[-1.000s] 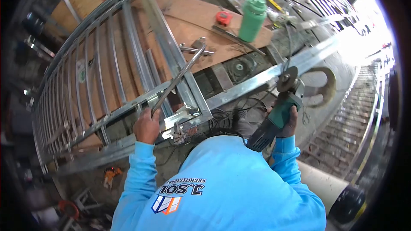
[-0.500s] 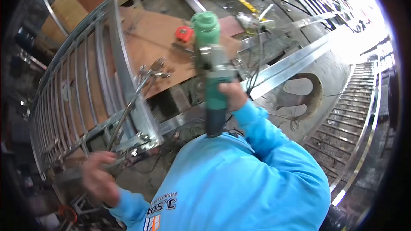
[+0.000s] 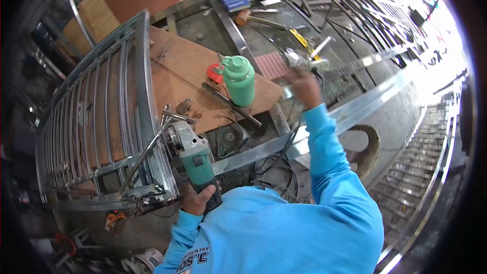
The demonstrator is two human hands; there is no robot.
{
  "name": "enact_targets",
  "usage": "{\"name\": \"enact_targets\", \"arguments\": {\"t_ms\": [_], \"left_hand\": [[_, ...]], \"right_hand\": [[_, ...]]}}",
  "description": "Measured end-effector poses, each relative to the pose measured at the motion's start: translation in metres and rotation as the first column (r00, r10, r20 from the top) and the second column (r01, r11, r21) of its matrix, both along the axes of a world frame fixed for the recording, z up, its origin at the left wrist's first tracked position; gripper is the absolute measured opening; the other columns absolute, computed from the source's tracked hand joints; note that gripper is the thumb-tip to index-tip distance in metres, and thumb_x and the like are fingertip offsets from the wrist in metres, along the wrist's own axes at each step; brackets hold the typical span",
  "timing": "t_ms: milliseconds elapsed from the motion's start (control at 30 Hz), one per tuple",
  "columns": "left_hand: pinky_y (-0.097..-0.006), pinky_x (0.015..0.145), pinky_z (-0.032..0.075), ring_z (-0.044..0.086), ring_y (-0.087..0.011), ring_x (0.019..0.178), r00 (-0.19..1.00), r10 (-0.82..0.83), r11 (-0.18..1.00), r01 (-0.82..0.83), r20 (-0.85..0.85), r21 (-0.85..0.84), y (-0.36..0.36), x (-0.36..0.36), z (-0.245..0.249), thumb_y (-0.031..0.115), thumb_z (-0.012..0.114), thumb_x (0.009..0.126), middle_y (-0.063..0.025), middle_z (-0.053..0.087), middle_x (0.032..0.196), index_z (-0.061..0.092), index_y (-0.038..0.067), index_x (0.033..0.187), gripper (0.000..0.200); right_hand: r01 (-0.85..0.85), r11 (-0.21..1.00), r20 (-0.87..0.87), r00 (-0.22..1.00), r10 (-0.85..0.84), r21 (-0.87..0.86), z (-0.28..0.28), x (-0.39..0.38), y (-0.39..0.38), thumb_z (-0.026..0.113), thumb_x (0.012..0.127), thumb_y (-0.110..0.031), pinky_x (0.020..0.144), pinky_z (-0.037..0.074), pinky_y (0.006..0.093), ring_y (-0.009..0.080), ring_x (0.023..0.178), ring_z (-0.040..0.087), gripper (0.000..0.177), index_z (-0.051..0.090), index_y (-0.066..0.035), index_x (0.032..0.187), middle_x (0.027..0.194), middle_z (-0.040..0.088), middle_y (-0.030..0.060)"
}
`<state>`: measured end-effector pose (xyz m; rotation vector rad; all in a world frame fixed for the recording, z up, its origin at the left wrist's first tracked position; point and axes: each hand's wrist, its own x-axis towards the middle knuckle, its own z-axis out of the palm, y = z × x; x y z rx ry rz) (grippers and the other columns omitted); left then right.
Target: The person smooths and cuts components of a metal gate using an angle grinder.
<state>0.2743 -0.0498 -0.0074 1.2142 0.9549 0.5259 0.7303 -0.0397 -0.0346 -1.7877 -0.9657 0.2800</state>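
My left hand [image 3: 197, 200] is wrapped round the rear handle of a green and grey angle grinder [image 3: 197, 160]. The grinder's head points away from me, close beside the corner of a curved metal grille [image 3: 144, 86]. My right hand [image 3: 306, 90] is stretched out over the frame, near a whitish power socket [image 3: 320, 65] and a clear plastic bag. Motion blurs its fingers, so what they hold, if anything, cannot be made out. Between the hands, a green bottle [image 3: 238, 82] stands upright on a brown board [image 3: 177, 66], in front of a red tape measure [image 3: 214, 73].
A dark metal bar [image 3: 231, 104] and small clamp-like metal pieces [image 3: 185, 106] lie on the board. Farther off are a mallet [image 3: 258, 20], a blue box [image 3: 234, 1] and a yellow level [image 3: 300, 39]. Cables [image 3: 289, 165] hang near my body. Another metal grille [image 3: 406, 182] lies at the right.
The grinder has passed from my right hand to my left and moved left, towards the grille. My right hand has reached forward and right. The view has shifted, showing more of the far side.
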Motion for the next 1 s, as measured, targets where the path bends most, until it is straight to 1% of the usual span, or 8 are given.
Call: {"name": "enact_targets", "arguments": {"t_ms": [33,100,333,467,567,667,767,1000], "left_hand": [[-0.0383,0.072,0.060,0.070,-0.0236,0.083,1.000,0.026,0.999,-0.027,-0.008,-0.023,-0.001,-0.004,-0.004,0.043,0.084,0.079,-0.0125,0.069,0.097,0.063,-0.001,0.114,0.060],[-0.0360,0.076,0.058,0.069,-0.0208,0.083,0.997,0.071,0.997,-0.072,-0.018,-0.038,-0.005,-0.007,-0.003,0.035,0.082,0.082,-0.0089,0.070,0.096,0.065,0.001,0.111,0.048],[-0.0360,0.077,0.058,0.069,-0.0210,0.084,0.983,0.136,0.990,-0.131,-0.127,0.050,-0.018,-0.007,-0.007,0.033,0.081,0.081,-0.0106,0.070,0.097,0.064,0.001,0.112,0.047],[-0.0336,0.093,0.049,0.059,-0.0167,0.101,0.989,0.104,0.995,-0.104,-0.102,0.008,-0.017,0.001,-0.001,0.031,0.083,0.082,-0.0043,0.066,0.111,0.062,0.003,0.123,0.054],[-0.0334,0.092,0.049,0.059,-0.0161,0.100,0.988,0.128,0.989,-0.121,-0.083,0.083,-0.015,0.010,0.000,0.032,0.081,0.084,-0.0035,0.065,0.109,0.063,0.003,0.121,0.050],[-0.0332,0.090,0.049,0.059,-0.0158,0.097,0.987,0.142,0.980,-0.129,-0.082,0.150,-0.006,0.025,0.003,0.030,0.081,0.085,-0.0053,0.066,0.107,0.063,0.002,0.118,0.047],[-0.0345,0.084,0.051,0.061,-0.0158,0.090,0.970,0.177,0.975,-0.149,-0.168,0.166,0.003,0.039,-0.003,0.030,0.080,0.084,-0.0058,0.067,0.101,0.064,0.001,0.112,0.043],[-0.0425,0.082,0.055,0.071,-0.0318,0.090,0.881,0.322,0.934,-0.236,-0.347,0.268,0.069,0.101,-0.062,0.040,0.082,0.076,-0.0192,0.072,0.098,0.066,0.000,0.110,0.055]], "right_hand": [[0.337,0.931,0.092,0.941,-0.326,-0.139,-0.041,0.061,0.008,0.063,0.095,-0.031,0.082,0.056,0.0421,0.0324,0.089,0.072,0.034,0.071,-0.003,0.114,0.094,0.075,0.0189],[0.560,0.742,0.423,0.812,-0.403,-0.368,-0.113,0.171,0.005,0.063,0.090,-0.044,0.093,0.053,0.0494,0.0409,0.106,0.068,0.046,0.072,-0.002,0.106,0.114,0.071,0.0238],[0.320,0.511,0.332,0.941,-0.071,-0.798,-0.154,0.249,0.050,0.071,0.087,-0.037,0.099,0.053,0.0468,0.0421,0.117,0.064,0.058,0.061,0.000,0.130,0.126,0.066,0.0259],[0.499,0.537,0.319,0.861,-0.396,-0.680,-0.186,0.265,0.072,0.067,0.090,-0.036,0.102,0.051,0.0458,0.0364,0.123,0.064,0.044,0.070,-0.002,0.118,0.127,0.069,0.0201],[0.374,0.414,0.402,0.915,-0.021,-0.830,-0.172,0.254,0.064,0.061,0.093,-0.043,0.103,0.051,0.0459,0.0372,0.123,0.063,0.047,0.071,-0.005,0.119,0.126,0.068,0.0210],[0.213,0.562,0.409,0.878,0.249,-0.800,-0.212,0.281,0.052,0.067,0.091,-0.043,0.103,0.051,0.0436,0.0367,0.123,0.062,0.051,0.070,-0.006,0.125,0.131,0.065,0.0213],[0.359,0.456,0.384,0.922,-0.041,-0.814,-0.135,0.209,0.032,0.064,0.090,-0.062,0.106,0.048,0.0463,0.0392,0.126,0.059,0.068,0.067,-0.006,0.129,0.134,0.063,0.0224],[0.345,0.624,0.544,0.825,0.155,-0.701,-0.135,0.231,-0.052,0.061,0.093,-0.059,0.109,0.043,0.0486,0.0454,0.127,0.055,0.077,0.056,0.005,0.137,0.135,0.059,0.0308]]}}
